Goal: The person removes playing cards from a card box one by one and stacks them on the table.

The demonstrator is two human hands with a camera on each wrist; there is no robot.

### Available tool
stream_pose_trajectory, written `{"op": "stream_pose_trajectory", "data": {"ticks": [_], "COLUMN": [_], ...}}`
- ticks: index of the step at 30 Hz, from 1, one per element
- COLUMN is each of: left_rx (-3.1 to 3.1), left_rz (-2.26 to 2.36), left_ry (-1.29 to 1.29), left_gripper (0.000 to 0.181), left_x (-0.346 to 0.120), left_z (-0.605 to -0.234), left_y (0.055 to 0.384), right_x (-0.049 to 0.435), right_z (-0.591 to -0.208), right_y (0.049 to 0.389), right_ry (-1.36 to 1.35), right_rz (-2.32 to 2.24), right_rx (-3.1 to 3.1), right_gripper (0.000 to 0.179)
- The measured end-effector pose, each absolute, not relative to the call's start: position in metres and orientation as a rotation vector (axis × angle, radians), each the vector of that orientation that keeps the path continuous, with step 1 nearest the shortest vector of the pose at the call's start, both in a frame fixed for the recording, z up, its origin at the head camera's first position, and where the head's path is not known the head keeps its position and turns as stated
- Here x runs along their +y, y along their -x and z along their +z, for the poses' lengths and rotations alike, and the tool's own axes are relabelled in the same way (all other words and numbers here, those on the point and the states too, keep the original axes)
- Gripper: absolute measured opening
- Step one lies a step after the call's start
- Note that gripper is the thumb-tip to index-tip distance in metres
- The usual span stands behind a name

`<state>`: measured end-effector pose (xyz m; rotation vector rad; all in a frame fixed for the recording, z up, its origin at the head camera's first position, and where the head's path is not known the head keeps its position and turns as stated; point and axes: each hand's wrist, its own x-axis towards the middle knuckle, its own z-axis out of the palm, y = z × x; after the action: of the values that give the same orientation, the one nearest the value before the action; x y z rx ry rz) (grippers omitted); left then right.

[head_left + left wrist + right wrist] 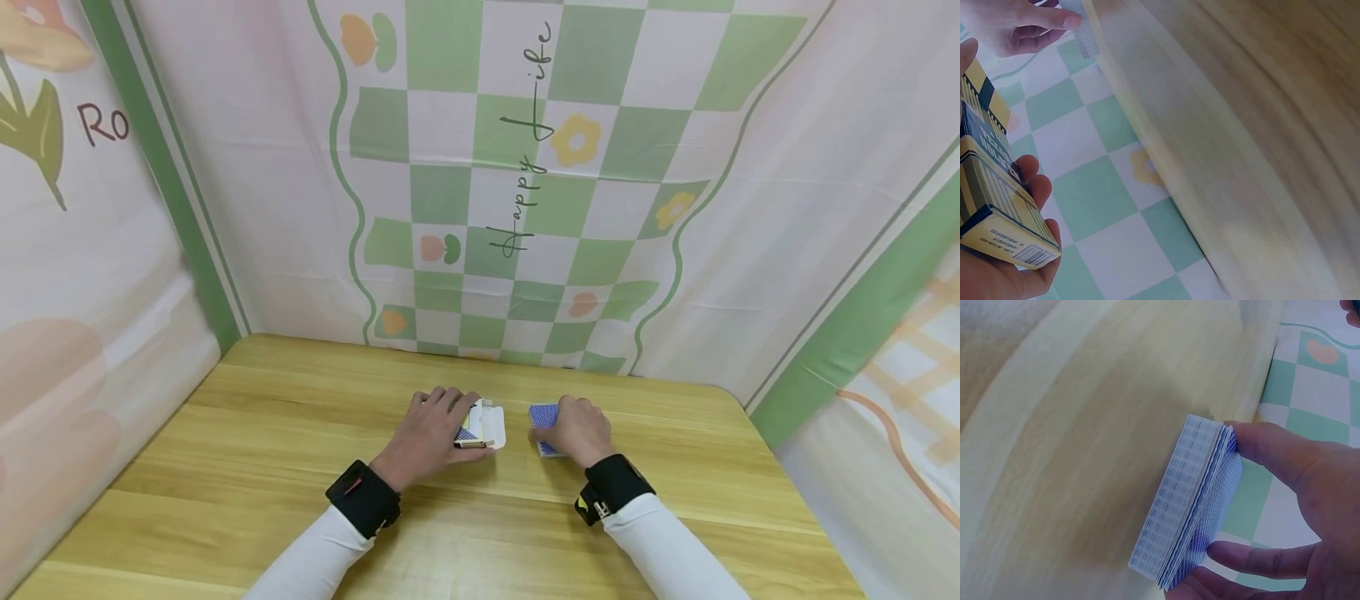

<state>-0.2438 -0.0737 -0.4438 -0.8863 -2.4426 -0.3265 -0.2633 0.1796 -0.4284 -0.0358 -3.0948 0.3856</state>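
My left hand (429,433) grips a playing-card box (489,423) whose white end flap points to the right. In the left wrist view the box (999,169) is yellow with dark blue stripes and has a barcode on its near end; fingers wrap its sides. A short way to the right, my right hand (583,429) holds a deck of playing cards (543,417) with blue patterned backs. The right wrist view shows the deck (1179,503) as a thick squared stack, the thumb at one end and fingers at the other, close over the wooden surface.
Both hands work over a wooden table (300,467) with rounded far corners. A printed curtain (525,167) with green checks hangs along its far edge, and more fabric (97,292) closes off the left side. Each wrist wears a black band.
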Motion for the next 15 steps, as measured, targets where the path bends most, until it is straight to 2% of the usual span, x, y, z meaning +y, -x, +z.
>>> {"op": "stream_pose_trajectory", "data": {"ticks": [9,15], "left_rx": [-2.416,-2.340], "left_rz": [-0.575,-0.722], "left_ry": [0.854,0.899], "left_gripper": [0.077,0.074], "left_x": [-0.0684,-0.0684], "left_z": [-0.4399,-0.4400], "left_y": [0.2429,0.2455], "right_x": [0.1824,0.1833], "right_z": [-0.4277,-0.4220], "right_y": [0.2610,0.2534], "right_ry": [0.019,-0.001], "right_rz": [0.341,0.368], "right_rx": [-3.078,-3.037], "right_gripper": [0.073,0.075]}}
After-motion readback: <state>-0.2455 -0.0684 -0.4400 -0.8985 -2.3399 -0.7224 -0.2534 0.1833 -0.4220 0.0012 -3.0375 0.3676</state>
